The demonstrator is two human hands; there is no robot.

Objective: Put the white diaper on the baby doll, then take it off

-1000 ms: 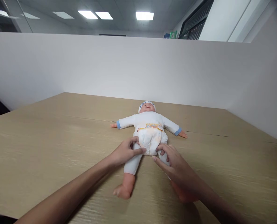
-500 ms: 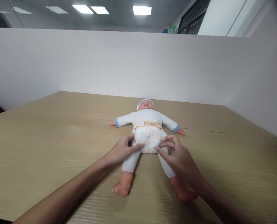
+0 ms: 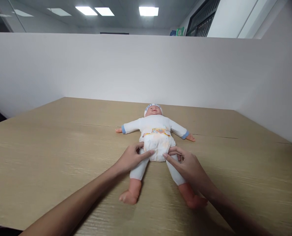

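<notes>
A baby doll (image 3: 156, 121) lies face up with its arms spread and its legs toward me. It wears a white outfit with blue cuffs and a white cap with lettering. Around its hips is a white diaper (image 3: 158, 144) with an orange printed waistband. My left hand (image 3: 133, 156) grips the diaper's left leg edge, thumb on the front and fingers curled at the side. At the opposite leg edge, my right hand (image 3: 184, 160) pinches the diaper between thumb and fingers. The fingertips of both hands are partly hidden.
The doll rests on a wood-grain table (image 3: 62, 147) with thin seams across it. A white partition (image 3: 111, 68) rises behind the table and along its sides. Beyond it are ceiling lights (image 3: 148, 11) and a dark slatted frame (image 3: 202, 19).
My left thumb has slid slightly inward over the diaper's front. My right fingers have drawn in closer to the leg edge. The doll's feet have shifted slightly.
</notes>
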